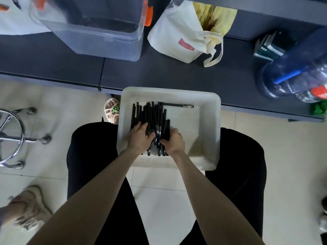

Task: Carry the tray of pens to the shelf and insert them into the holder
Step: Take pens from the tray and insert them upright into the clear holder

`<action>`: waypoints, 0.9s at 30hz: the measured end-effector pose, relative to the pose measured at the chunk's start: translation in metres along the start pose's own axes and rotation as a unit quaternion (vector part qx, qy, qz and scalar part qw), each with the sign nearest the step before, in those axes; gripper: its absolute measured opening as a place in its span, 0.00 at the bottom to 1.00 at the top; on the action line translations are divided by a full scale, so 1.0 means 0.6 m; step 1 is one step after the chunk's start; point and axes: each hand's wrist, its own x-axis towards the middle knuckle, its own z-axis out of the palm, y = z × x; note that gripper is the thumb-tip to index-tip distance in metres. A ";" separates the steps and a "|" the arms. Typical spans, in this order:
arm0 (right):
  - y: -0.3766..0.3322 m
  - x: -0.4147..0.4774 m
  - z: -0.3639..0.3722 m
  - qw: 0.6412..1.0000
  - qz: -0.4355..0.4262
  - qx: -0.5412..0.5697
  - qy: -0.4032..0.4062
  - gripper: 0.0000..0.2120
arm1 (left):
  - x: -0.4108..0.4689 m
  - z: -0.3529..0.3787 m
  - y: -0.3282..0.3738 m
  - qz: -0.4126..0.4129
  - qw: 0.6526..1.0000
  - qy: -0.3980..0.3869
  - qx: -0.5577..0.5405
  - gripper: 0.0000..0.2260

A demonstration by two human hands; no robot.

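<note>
Tray: the white tray (208,131) lies across the person's thighs, its far rim at the near edge of the dark surface (177,76).
Pens: the black pens (150,114) are bunched in the tray's left half; a stray pen (178,105) lies crosswise by the far rim.
Left hand: the left hand (139,137) has its fingers curled over the bunch's near end, gripping it.
Right hand: the right hand (172,140) is curled round the same bunch from the right.
Surface: a clear bin (99,32), a cloth bag (180,36) and a water jug (290,71) stand along it.

Tray (203,131) at frame centre, pens (150,114) piled in its left half. Behind it on the surface (177,76): bin (88,36) upper left, bag (177,36) to its right.
</note>
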 end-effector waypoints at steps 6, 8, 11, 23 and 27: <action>-0.007 -0.001 0.013 0.998 -0.008 0.066 0.022 0.12 | 0.006 0.002 -0.003 -0.009 1.000 0.006 -0.030 0.23; -0.008 -0.008 0.008 0.997 -0.033 0.058 0.039 0.07 | 0.004 0.001 -0.003 -0.008 0.999 0.011 -0.037 0.22; -0.004 -0.007 -0.014 0.994 -0.062 0.070 0.061 0.03 | -0.003 -0.005 0.002 -0.005 0.999 0.015 -0.051 0.21; -0.073 -0.065 -0.194 0.981 -0.158 0.098 -0.051 0.17 | -0.034 -0.128 0.126 0.090 0.938 0.017 -0.335 0.14; -0.131 -0.101 -0.277 0.965 -0.222 0.140 -0.009 0.14 | -0.047 -0.204 0.170 0.132 0.907 0.026 -0.400 0.09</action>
